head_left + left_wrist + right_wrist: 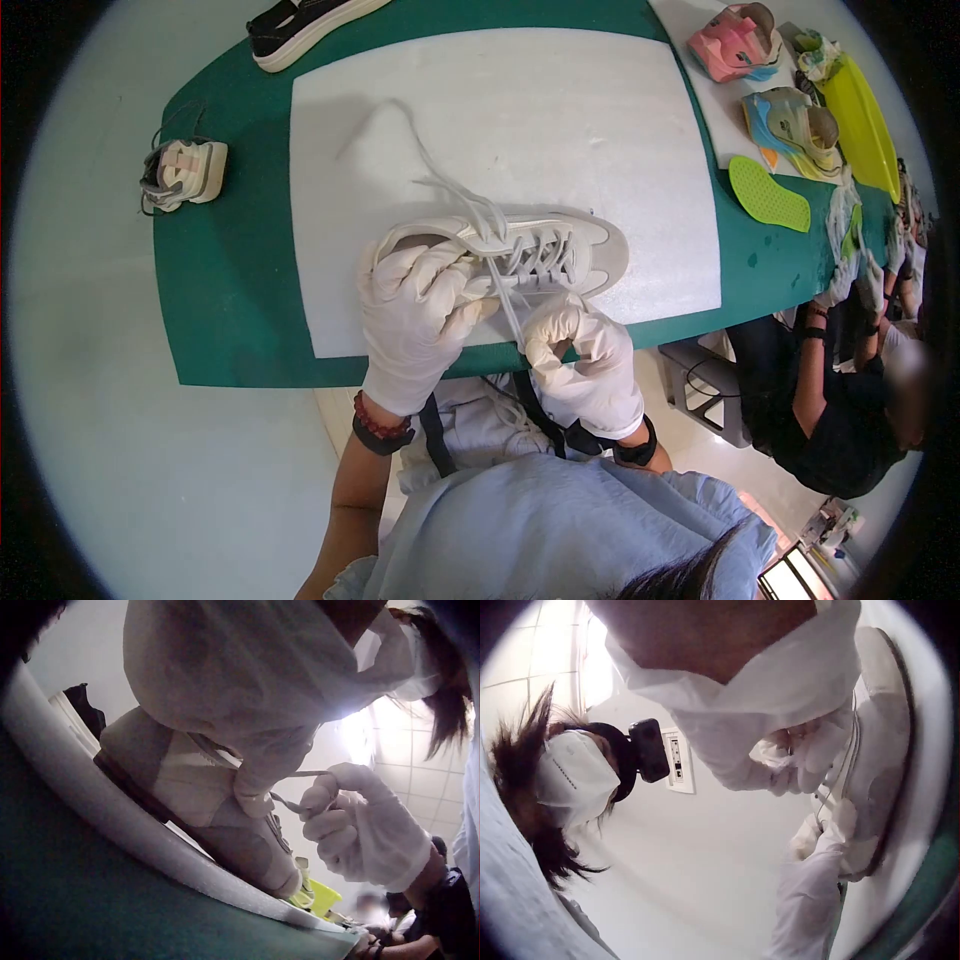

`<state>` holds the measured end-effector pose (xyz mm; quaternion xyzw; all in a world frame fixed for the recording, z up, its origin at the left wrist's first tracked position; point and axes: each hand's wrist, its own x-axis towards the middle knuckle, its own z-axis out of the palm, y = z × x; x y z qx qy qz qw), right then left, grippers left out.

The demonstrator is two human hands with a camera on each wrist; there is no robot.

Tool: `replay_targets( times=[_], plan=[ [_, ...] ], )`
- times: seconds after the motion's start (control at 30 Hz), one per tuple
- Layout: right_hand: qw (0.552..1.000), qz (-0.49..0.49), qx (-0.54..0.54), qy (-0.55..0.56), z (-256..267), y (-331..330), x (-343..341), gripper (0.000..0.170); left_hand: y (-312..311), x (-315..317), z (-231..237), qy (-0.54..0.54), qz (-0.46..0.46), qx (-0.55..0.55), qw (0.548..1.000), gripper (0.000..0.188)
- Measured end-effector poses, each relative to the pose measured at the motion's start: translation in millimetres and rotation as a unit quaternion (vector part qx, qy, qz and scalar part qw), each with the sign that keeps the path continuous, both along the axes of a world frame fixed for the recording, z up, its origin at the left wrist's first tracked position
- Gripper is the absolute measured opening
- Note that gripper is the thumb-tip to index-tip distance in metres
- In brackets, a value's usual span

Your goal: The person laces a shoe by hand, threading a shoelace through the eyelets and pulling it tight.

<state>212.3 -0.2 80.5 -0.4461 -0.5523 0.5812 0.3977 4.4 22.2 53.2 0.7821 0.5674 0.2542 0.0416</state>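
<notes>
A white lace-up sneaker (pixel 603 250) lies on the white board, toe to the right in the head view. My gloved left hand (pixel 412 315) grips it around the collar, its thumb along the near side by the eyelets. Low in front of the shoe, my gloved right hand (pixel 590 358) pinches one shoelace (pixel 507 305) and draws it out toward my body. The lace shows stretched between shoe and fingers in the left wrist view. Lacing crosses over the tongue, and the other loose lace end (pixel 424 150) trails across the board beyond the shoe.
The white board (pixel 500 90) covers the middle of a green table (pixel 235 290). A small shoe (pixel 185 172) sits left, a black shoe (pixel 310 28) at the far edge. To the right are a pink shoe (pixel 737 42), a lime insole (pixel 768 195), a yellow basin (pixel 862 125) and another seated person.
</notes>
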Motion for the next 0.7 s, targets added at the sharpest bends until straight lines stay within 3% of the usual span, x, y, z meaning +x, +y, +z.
replay_targets(
  times=[0.2, 0.3, 0.5, 0.6, 0.63, 0.7],
  plan=[
    [0.994, 0.064, 0.087, -0.034, 4, 1, 5, 0.012, 0, 0, 0, -0.003, 0.008, -0.005, 1.0, 0.029],
    [0.981, 0.127, 0.087, -0.115, 10, 3, 9, 0.009, -1, 0, -2, -0.004, 0.009, 0.002, 1.0, 0.03],
    [0.972, 0.153, 0.101, -0.147, 7, 5, 8, 0.006, 0, -2, -5, 0.007, 0.005, 0.003, 1.0, 0.031],
    [0.972, 0.018, 0.014, -0.233, 4, -11, -5, 0.018, -1, -1, -1, -0.002, 0.006, -0.008, 1.0, 0.032],
    [0.978, -0.003, 0.058, -0.2, -1, -12, -6, 0.029, -1, 0, 1, -0.006, 0.007, -0.016, 1.0, 0.032],
    [0.99, -0.005, 0.012, -0.14, 0, -12, -8, 0.028, -1, 0, 0, -0.001, 0.006, -0.009, 1.0, 0.034]
  ],
)
